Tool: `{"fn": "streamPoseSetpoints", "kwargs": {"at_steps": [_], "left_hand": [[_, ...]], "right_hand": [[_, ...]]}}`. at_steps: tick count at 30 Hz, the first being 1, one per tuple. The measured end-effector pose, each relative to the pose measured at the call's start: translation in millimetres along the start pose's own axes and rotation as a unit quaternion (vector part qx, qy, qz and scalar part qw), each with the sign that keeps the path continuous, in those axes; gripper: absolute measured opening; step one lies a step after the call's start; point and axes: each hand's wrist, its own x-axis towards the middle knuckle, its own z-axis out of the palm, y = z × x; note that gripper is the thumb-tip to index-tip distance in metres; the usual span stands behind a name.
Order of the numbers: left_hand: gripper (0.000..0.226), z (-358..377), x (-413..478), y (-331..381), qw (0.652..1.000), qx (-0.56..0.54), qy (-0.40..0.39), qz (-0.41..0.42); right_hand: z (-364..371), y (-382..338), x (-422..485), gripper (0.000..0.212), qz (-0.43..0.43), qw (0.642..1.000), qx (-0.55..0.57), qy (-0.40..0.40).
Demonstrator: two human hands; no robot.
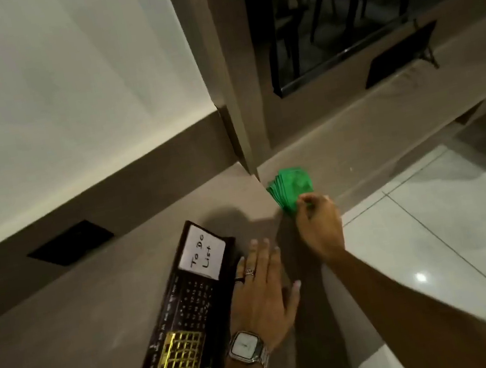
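right now the green cloth (pixel 291 185) sits bunched at the far right corner of the table (pixel 71 354), just where the brown pillar (pixel 235 105) comes down to meet the surface. the right hand (pixel 319 229) reaches out over the table's edge and pinches the cloth's near end with curled fingers, so the cloth bulges out just beyond its fingertips. the left hand (pixel 262 292) lies flat on the table with fingers straight and slightly spread, nearer the person and to the left of the cloth, apart from it. it wears a ring (pixel 250 271) and a silver wristwatch (pixel 247 347). just beside its little finger lies a dark calendar card (pixel 187 320) with a gold grid at its near end (the print is too small to read), and a white note (pixel 202 250) reading "to do list" rests on its far end. pale floor tiles (pixel 449 230) show to the right, below the table.
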Motion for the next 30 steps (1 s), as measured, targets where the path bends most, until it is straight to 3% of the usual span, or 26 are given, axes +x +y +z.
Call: {"fn": "streamPoseSetpoints", "kwargs": {"at_steps": [5, 11, 16, 20, 24, 30], "left_hand": [[0.097, 45.8, 0.2, -10.4, 0.998, -0.001, -0.057, 0.013], [0.102, 60.3, -0.6, -16.4, 0.999, 0.002, -0.047, 0.007], [0.101, 61.8, -1.3, -16.0, 0.999, -0.006, -0.04, 0.007], [0.102, 61.6, -0.5, -15.6, 0.998, -0.001, -0.059, 0.009], [0.103, 52.6, -0.6, -15.8, 0.997, -0.001, -0.081, 0.013], [0.105, 2.1, -6.8, -12.0, 0.999, 0.004, -0.03, 0.035]], "right_hand": [[16.5, 32.7, 67.6, 0.047, 0.04, 0.995, -0.088, -0.02], [46.3, 47.4, 89.6, 0.06, 0.045, 0.992, -0.12, -0.011], [55.4, 42.9, 100.0, 0.075, 0.13, 0.991, -0.023, -0.009], [54.5, 28.8, 95.9, 0.061, 0.176, 0.981, 0.078, -0.022], [42.5, 1.9, 74.9, 0.037, 0.086, 0.995, 0.059, -0.003], [14.2, -43.4, 13.3, 0.032, -0.03, 0.989, 0.145, 0.001]]}}
